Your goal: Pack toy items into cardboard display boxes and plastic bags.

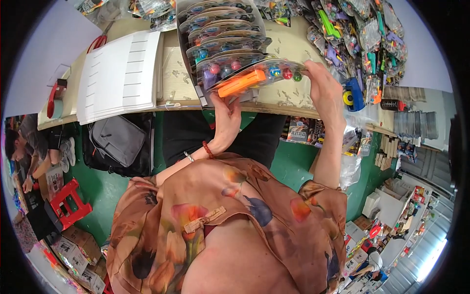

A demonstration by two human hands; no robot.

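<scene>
A blister-packed toy, with an orange launcher-like part and several coloured balls under clear plastic, is tilted at the table's front edge. My right hand pinches its right end between thumb and fingers. Below its left end, my left hand has its fingers up against the pack's lower edge; part of them is hidden behind it. Just behind the pack stands an open cardboard box, where similar packs are lined up in a row. The held pack overlaps the box's front end.
Stacked white printed sheets lie left of the box, near a red tape dispenser. Loose blister packs pile up at the far right, above a blue tape dispenser. A grey backpack and a red stool are on the floor.
</scene>
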